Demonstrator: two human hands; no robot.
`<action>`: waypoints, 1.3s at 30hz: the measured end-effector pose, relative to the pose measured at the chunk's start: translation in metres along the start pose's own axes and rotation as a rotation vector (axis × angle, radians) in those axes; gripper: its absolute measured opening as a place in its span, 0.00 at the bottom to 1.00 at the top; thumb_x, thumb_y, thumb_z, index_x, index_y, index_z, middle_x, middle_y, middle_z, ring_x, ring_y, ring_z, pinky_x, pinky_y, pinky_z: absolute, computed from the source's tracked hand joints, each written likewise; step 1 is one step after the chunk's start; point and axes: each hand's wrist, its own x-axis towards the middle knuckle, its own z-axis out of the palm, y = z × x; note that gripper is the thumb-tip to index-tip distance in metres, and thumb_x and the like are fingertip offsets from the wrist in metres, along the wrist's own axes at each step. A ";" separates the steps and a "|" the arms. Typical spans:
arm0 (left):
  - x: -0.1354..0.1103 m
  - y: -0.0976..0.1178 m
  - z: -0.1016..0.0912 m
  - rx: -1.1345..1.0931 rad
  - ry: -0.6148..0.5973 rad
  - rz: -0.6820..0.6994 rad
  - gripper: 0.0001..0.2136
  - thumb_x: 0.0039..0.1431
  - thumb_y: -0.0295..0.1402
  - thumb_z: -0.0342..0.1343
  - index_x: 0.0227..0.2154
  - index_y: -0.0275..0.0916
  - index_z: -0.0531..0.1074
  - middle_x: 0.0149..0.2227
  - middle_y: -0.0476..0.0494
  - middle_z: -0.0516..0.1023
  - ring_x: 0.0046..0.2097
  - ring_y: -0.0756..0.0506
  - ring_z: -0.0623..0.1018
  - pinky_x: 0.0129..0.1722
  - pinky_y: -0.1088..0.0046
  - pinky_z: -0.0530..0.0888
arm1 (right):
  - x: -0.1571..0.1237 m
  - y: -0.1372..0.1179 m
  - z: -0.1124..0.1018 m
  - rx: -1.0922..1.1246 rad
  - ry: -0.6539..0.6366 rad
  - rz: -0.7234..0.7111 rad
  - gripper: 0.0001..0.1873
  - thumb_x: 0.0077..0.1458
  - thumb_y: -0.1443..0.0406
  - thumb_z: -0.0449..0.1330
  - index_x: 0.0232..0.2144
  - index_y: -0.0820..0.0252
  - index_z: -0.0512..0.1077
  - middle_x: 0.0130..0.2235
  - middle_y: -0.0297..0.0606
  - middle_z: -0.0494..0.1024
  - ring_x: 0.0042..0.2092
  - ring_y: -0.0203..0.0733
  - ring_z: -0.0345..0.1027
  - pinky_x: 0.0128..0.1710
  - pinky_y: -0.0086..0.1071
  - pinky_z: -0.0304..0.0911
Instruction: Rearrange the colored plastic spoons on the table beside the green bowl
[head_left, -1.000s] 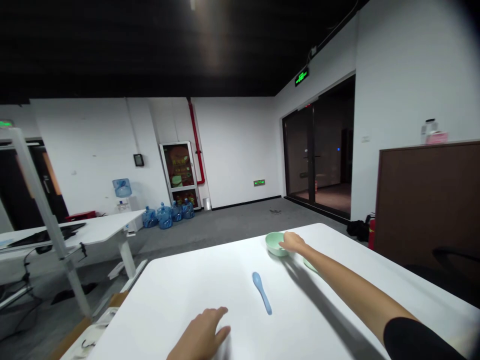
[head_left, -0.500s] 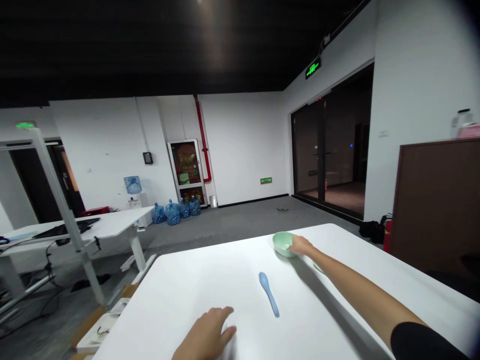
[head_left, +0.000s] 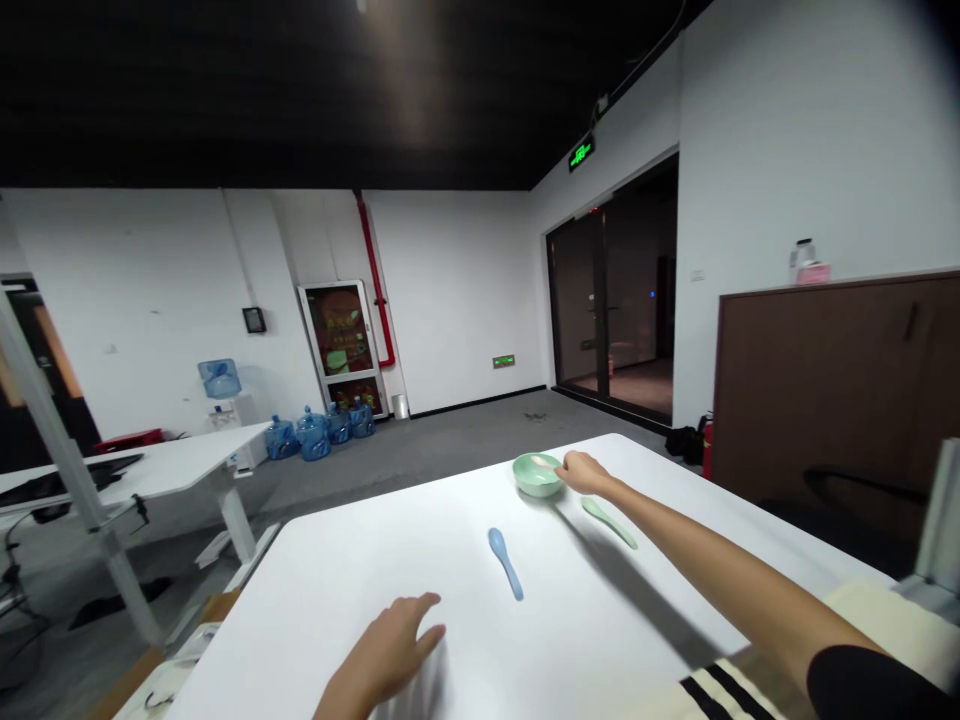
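As the right hand (head_left: 586, 473) touches, the bowl (head_left: 535, 476) holds something pale.

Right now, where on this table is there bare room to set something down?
The biggest bare patch of the white table lies left of the blue spoon, beyond the left hand. A narrower one runs between that spoon and the right forearm. The far end is crowded: green bowl, right hand and green spoon sit close together.

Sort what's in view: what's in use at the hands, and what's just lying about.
In use: right hand, pale green bowl, green spoon, blue spoon, left hand.

Lying about: blue water jugs, fire extinguisher, brown cabinet.
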 end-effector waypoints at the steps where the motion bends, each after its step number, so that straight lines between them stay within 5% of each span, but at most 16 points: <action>1: -0.001 0.000 0.000 -0.001 0.001 0.002 0.26 0.60 0.51 0.44 0.58 0.47 0.64 0.57 0.41 0.71 0.57 0.40 0.70 0.57 0.61 0.64 | -0.006 0.003 -0.003 0.006 0.001 0.000 0.18 0.57 0.55 0.53 0.34 0.64 0.74 0.40 0.49 0.78 0.38 0.44 0.71 0.32 0.30 0.55; 6: -0.003 0.002 -0.001 0.004 0.004 0.025 0.26 0.59 0.51 0.44 0.58 0.47 0.65 0.57 0.41 0.71 0.57 0.40 0.70 0.56 0.62 0.65 | -0.034 0.026 -0.004 0.000 0.008 0.028 0.19 0.57 0.54 0.53 0.33 0.64 0.73 0.39 0.48 0.77 0.38 0.45 0.71 0.32 0.30 0.54; 14: -0.006 0.003 -0.001 -0.007 0.001 0.027 0.27 0.59 0.51 0.44 0.58 0.47 0.64 0.57 0.41 0.71 0.57 0.40 0.70 0.56 0.61 0.65 | -0.063 0.049 0.031 -0.038 -0.072 0.098 0.16 0.56 0.59 0.52 0.38 0.63 0.73 0.42 0.50 0.77 0.38 0.47 0.72 0.31 0.32 0.56; 25: -0.006 0.006 -0.002 0.008 -0.009 0.023 0.27 0.60 0.51 0.44 0.59 0.46 0.64 0.58 0.42 0.71 0.57 0.39 0.70 0.56 0.62 0.65 | -0.070 0.059 0.067 -0.024 -0.138 0.128 0.15 0.52 0.62 0.55 0.40 0.60 0.75 0.43 0.49 0.78 0.42 0.50 0.73 0.34 0.34 0.61; 39: -0.006 0.006 -0.003 0.009 -0.007 0.013 0.27 0.60 0.51 0.44 0.59 0.46 0.63 0.57 0.42 0.71 0.57 0.39 0.70 0.56 0.62 0.65 | -0.070 0.063 0.067 -0.066 -0.155 0.131 0.16 0.54 0.60 0.55 0.41 0.62 0.74 0.45 0.51 0.78 0.42 0.51 0.74 0.34 0.34 0.62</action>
